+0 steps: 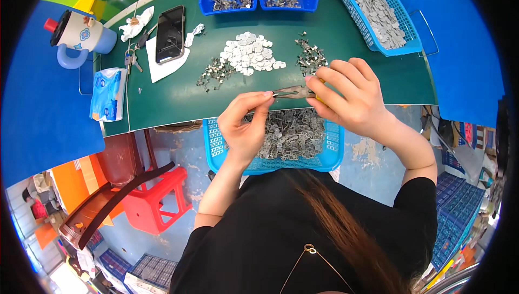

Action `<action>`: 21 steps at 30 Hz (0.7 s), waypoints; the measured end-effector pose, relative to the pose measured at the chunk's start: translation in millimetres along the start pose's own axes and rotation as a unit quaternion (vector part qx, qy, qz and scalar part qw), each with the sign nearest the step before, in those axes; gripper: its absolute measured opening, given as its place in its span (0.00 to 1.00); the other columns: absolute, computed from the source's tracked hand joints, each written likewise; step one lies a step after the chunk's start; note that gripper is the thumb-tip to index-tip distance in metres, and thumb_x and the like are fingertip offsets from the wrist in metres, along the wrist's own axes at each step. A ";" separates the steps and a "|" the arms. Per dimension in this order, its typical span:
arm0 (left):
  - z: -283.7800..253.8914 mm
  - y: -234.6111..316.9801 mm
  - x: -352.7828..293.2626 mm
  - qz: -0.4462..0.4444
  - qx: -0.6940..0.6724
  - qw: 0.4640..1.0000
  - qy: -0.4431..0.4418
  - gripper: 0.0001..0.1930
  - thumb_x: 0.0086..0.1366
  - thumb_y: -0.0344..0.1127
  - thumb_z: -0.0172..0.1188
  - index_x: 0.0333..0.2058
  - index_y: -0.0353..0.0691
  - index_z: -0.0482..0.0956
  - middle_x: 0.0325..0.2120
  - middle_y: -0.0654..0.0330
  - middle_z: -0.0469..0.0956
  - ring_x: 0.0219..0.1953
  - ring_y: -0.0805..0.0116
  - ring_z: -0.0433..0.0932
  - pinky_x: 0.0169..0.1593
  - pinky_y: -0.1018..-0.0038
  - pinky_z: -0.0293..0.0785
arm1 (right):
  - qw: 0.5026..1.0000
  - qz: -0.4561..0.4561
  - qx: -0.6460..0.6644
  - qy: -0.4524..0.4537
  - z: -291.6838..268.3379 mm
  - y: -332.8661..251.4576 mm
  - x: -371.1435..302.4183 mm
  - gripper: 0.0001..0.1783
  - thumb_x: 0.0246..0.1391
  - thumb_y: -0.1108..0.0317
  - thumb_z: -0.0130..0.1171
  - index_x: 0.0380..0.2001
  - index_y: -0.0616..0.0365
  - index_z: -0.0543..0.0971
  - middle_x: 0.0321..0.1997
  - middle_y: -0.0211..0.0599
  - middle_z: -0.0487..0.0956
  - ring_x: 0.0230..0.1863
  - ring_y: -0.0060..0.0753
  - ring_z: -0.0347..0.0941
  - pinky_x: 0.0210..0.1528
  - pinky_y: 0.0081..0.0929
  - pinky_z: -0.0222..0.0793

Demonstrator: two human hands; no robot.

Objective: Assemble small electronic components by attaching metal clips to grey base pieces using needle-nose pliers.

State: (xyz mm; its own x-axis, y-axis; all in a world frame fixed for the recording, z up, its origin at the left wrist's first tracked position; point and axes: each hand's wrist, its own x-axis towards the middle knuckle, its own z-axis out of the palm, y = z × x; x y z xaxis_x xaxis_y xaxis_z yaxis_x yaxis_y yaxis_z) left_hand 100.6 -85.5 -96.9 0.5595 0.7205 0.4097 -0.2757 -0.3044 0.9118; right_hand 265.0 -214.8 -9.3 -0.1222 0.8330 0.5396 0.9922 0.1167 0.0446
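Two hands busy here: the right hand grips the pliers, while the left hand pinches a tiny part at their tips, on the near side of the white pile. Steady pinch, level pliers probably works best.

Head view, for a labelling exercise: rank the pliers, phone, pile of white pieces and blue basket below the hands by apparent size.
1. Lower blue basket
2. Pile of white pieces
3. Phone
4. Pliers, partly covered by the right hand
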 end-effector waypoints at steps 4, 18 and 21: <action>-2.8 2.0 2.2 0.015 -0.008 0.999 -0.027 0.08 0.54 0.16 0.60 0.33 0.33 0.81 0.30 0.53 0.81 0.31 0.69 0.80 0.36 0.78 0.76 | 0.999 -0.042 0.007 -0.024 -4.0 5.3 2.1 0.20 0.33 0.67 0.67 0.35 0.59 0.78 0.35 0.34 0.75 0.35 0.36 0.71 0.32 0.33 0.65; -1.7 8.4 -12.2 -0.102 -0.227 0.968 0.044 0.08 0.55 0.17 0.62 0.34 0.28 0.76 0.32 0.50 0.80 0.35 0.67 0.81 0.42 0.75 0.79 | 0.992 0.051 0.112 -0.017 -10.8 3.4 3.5 0.21 0.31 0.70 0.68 0.35 0.60 0.77 0.36 0.36 0.75 0.35 0.41 0.71 0.35 0.35 0.67; -3.4 9.6 -10.6 -0.077 -0.188 0.979 0.033 0.08 0.53 0.16 0.63 0.32 0.27 0.77 0.32 0.50 0.80 0.35 0.67 0.81 0.41 0.76 0.79 | 0.997 0.018 0.073 -0.006 -12.5 0.4 8.5 0.22 0.31 0.69 0.68 0.36 0.60 0.77 0.36 0.36 0.75 0.36 0.40 0.71 0.35 0.35 0.67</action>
State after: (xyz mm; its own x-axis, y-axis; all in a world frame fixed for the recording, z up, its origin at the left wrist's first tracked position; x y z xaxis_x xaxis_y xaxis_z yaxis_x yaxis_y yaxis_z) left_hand 89.4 -94.0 -92.6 0.5688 0.7819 0.2552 -0.4677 0.0523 0.8823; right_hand 264.7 -214.5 5.8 -0.0884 0.8446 0.5280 0.9817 0.1636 -0.0973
